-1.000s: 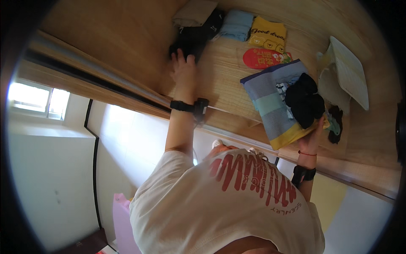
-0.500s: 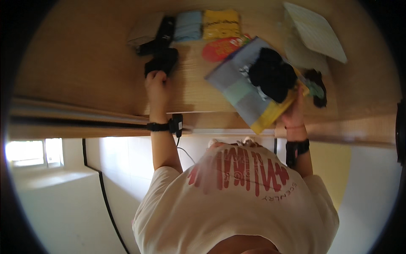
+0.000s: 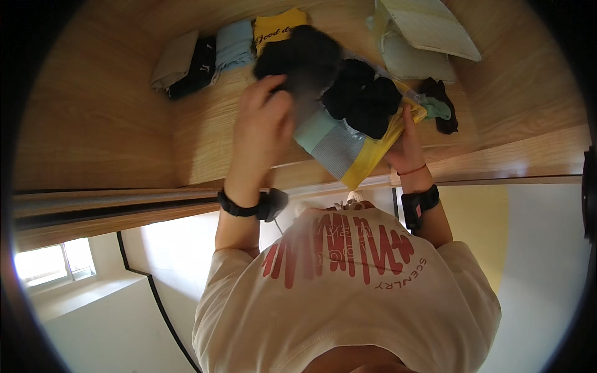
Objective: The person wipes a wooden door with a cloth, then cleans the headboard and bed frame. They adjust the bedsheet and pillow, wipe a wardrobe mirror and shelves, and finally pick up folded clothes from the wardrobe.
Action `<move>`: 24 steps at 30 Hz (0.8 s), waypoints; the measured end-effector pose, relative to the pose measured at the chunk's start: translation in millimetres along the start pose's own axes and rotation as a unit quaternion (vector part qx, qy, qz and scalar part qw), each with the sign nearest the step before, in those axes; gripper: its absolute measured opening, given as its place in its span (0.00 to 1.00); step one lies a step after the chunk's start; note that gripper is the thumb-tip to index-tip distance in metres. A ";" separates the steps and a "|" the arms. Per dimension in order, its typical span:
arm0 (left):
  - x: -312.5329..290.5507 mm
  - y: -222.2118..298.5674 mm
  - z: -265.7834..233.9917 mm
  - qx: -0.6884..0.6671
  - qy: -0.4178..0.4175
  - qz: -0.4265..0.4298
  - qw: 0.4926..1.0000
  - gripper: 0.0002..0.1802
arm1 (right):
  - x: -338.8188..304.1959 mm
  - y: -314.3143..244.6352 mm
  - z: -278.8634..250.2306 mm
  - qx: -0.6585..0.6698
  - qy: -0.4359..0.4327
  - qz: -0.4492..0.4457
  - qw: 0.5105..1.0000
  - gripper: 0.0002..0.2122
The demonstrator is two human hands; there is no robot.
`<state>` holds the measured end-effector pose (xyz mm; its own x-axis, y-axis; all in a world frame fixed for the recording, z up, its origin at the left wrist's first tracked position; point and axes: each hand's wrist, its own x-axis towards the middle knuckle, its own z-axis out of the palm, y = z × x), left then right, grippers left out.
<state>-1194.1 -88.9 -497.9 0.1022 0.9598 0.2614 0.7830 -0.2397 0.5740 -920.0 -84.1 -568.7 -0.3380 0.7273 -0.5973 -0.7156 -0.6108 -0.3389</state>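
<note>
My left hand (image 3: 264, 118), blurred by motion, is closed on a black cloth bundle (image 3: 297, 57) that looks like rolled socks. It holds the bundle over the far left part of a flat grey, green and yellow bag (image 3: 329, 146). On top of the bag lie more black rolled socks (image 3: 364, 99). My right hand (image 3: 407, 146) grips the bag's right side, thumb on top and the other fingers underneath, hidden. The bag is tilted above the shelf.
Folded clothes line the back left of the wooden shelf (image 3: 205, 133): beige (image 3: 176, 61), black (image 3: 198, 68), light blue (image 3: 234, 45) and yellow (image 3: 280, 28). At the back right stands a cream panel-like object (image 3: 429, 25). Dark and green cloth pieces (image 3: 443, 107) lie right of the bag.
My left hand has lifted the black bundle off the shelf at the left and carried it right, over the bag. My right hand still holds the bag. The whole view has shifted somewhat.
</note>
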 end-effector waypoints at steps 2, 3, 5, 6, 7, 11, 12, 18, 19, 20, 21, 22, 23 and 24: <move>10.2 20.4 12.1 -0.042 -0.037 0.048 0.997 0.08 | -8.2 -3.0 7.6 -0.020 -0.016 -0.010 1.000 0.27; 16.2 30.2 16.9 -0.059 -0.055 0.071 0.994 0.08 | -11.2 -4.9 11.2 -0.037 -0.021 -0.015 0.999 0.28; 21.7 39.8 31.0 -0.082 -0.066 0.097 0.990 0.08 | -15.7 -6.3 19.6 -0.047 -0.029 -0.016 0.998 0.27; 24.7 41.7 36.2 -0.088 -0.072 0.112 0.987 0.09 | -14.2 -4.5 21.9 -0.035 -0.037 -0.013 0.999 0.25; 23.6 39.0 34.6 -0.096 -0.076 0.120 0.985 0.09 | -12.7 3.7 27.2 -0.025 -0.045 -0.006 0.999 0.24; 0.4 13.2 -21.0 -0.147 -0.092 0.146 0.974 0.12 | -33.3 52.7 51.1 -0.062 -0.018 0.032 0.997 0.22; -5.8 4.4 -42.6 -0.162 -0.097 0.154 0.970 0.13 | -42.7 68.4 72.4 -0.086 -0.010 0.026 0.996 0.22; 4.7 -23.3 -102.7 -0.176 -0.104 0.047 0.978 0.28 | -73.8 69.0 99.7 -0.120 0.055 0.025 0.991 0.22; 6.0 -32.7 -106.1 -0.157 -0.090 0.005 0.983 0.32 | -80.2 66.8 97.7 -0.124 0.077 0.017 0.989 0.22; 6.7 -49.3 -104.0 -0.232 -0.023 -0.119 0.965 0.38 | -86.1 62.5 100.3 -0.109 0.093 0.016 0.990 0.23; 6.1 -68.5 -101.9 -0.301 0.044 -0.238 0.922 0.45 | -88.6 60.0 98.6 -0.103 0.092 0.009 0.990 0.22; 7.3 -86.2 -107.7 -0.349 0.064 -0.326 0.877 0.47 | -90.0 57.2 96.0 -0.097 0.094 0.001 0.991 0.22; 4.7 -106.2 -113.9 -0.389 0.084 -0.412 0.820 0.49 | -88.6 55.5 91.0 -0.090 0.094 -0.003 0.992 0.21; -6.5 -131.0 -117.2 -0.410 0.090 -0.445 0.791 0.50 | -85.6 53.7 89.1 -0.090 0.091 0.002 0.992 0.21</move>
<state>-1369.2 -80.8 -483.8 -0.4127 0.7829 -0.4655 -0.1737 0.4340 0.8840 -984.0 -151.2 -471.0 -0.2135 0.6665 -0.7143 -0.5882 -0.6715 -0.4507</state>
